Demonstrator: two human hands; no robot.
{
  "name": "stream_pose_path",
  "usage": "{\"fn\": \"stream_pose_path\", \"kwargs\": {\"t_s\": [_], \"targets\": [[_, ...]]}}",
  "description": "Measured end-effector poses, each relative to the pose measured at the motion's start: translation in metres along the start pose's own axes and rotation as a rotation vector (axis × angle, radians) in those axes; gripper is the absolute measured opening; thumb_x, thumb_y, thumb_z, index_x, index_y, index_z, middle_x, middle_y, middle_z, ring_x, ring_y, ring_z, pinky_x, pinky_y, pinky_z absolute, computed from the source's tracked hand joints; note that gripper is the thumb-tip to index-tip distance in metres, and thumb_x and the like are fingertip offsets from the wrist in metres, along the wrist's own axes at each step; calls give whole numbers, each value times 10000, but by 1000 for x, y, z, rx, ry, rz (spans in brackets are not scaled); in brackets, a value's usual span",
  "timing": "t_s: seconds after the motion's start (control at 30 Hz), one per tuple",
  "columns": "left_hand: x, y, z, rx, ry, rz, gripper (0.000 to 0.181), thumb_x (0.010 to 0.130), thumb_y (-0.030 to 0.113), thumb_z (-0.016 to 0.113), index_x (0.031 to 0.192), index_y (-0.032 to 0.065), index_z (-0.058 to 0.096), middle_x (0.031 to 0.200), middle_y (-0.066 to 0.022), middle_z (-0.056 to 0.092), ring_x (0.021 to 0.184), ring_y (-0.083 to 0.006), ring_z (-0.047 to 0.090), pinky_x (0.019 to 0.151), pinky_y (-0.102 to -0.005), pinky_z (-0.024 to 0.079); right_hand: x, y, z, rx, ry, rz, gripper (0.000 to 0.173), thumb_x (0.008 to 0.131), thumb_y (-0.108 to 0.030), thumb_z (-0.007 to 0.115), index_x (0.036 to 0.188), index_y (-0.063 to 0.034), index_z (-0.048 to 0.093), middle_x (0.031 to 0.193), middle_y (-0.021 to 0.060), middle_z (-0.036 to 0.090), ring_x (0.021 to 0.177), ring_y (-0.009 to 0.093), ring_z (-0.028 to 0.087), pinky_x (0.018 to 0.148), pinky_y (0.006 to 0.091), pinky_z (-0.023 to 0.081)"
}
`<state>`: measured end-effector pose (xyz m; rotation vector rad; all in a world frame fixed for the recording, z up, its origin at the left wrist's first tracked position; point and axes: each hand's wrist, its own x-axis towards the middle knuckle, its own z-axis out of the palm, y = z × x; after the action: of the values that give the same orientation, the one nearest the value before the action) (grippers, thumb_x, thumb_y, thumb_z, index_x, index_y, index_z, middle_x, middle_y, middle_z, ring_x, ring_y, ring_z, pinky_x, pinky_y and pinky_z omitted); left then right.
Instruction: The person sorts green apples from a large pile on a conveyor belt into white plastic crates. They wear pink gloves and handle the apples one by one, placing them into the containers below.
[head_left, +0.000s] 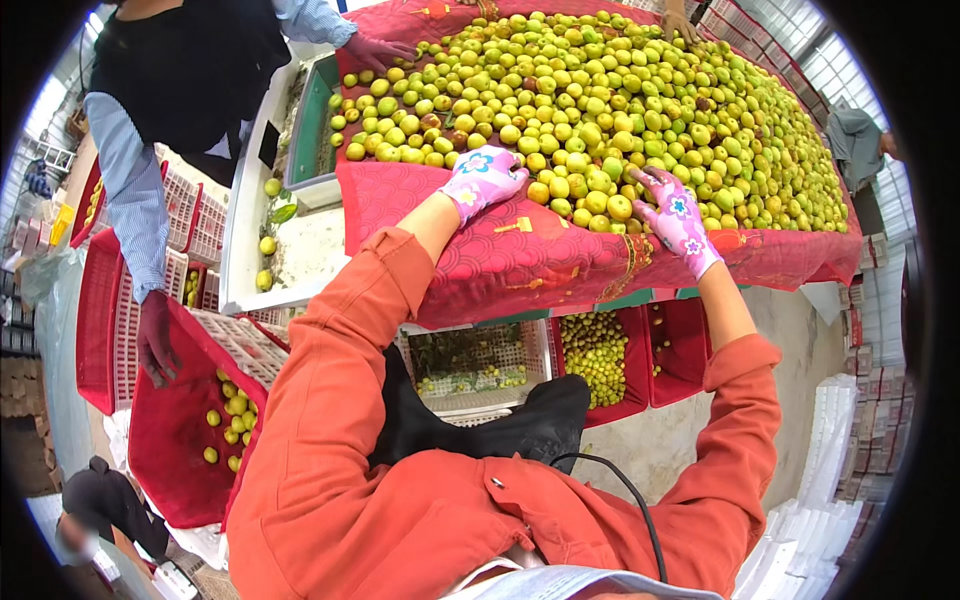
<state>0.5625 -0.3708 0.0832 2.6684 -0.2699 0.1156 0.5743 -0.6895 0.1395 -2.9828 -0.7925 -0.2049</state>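
Note:
A broad heap of yellow-green fruits (600, 112), which look like jujubes, covers the red patterned cloth (495, 247) on the table before me. Some fruits are brown or reddish. My left hand (484, 178), in a pink flowered glove, is at the heap's near left edge, over the cloth. Its fingers curl down and inward, hiding whatever may be under them. In a matching glove, my right hand (675, 217) reaches into the near edge of the heap. Thumb and fingers are spread against the fruits there, with none visibly gripped.
At left stands a co-worker with gloved hands (379, 51), beside a white tray (315, 240) and green bin (313, 127). Another hand (679, 26) touches the far heap. Red-lined crates (180, 442) hold fruits at lower left; more crates (637, 390) sit under the table.

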Motion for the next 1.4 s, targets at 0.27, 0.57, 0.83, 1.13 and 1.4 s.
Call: {"fn": "stream_pose_path", "kwargs": {"t_s": [0.27,0.57,0.83,1.13,1.4], "targets": [[8,-5,10,49,245,54,305,870,365,551,826,102,699,760,-122,677,754,-307,659,662,-441,509,138,7,39,-80,130,-25,670,871,-451,567,1440,-156,371,1468,180,375,1377,345,313,1136,436,251],[7,0,5,136,197,76,257,840,316,602,758,85,681,729,-109,659,699,-290,653,635,-422,499,262,-17,66,-144,-100,266,996,731,-693,619,1512,-211,234,1503,109,360,1445,329,175,1145,451,253],[9,-3,4,150,163,25,292,845,351,596,767,88,694,722,-107,661,691,-293,653,634,-423,503,265,-80,73,-125,-303,-47,954,740,-811,470,1499,-269,268,1335,135,556,1211,313,546,993,449,418],[7,0,-5,159,45,-75,367,868,412,561,783,88,711,764,-103,668,720,-292,652,635,-445,470,309,-65,38,444,-424,22,500,868,-470,604,1237,-133,613,1114,111,672,1010,242,633,893,332,492],[4,-3,-3,148,39,-67,379,879,414,546,762,96,714,729,-107,664,698,-293,649,613,-451,466,356,-54,112,339,-121,-58,480,804,-183,660,1271,-128,561,1230,147,605,1158,288,554,977,348,434]]}}
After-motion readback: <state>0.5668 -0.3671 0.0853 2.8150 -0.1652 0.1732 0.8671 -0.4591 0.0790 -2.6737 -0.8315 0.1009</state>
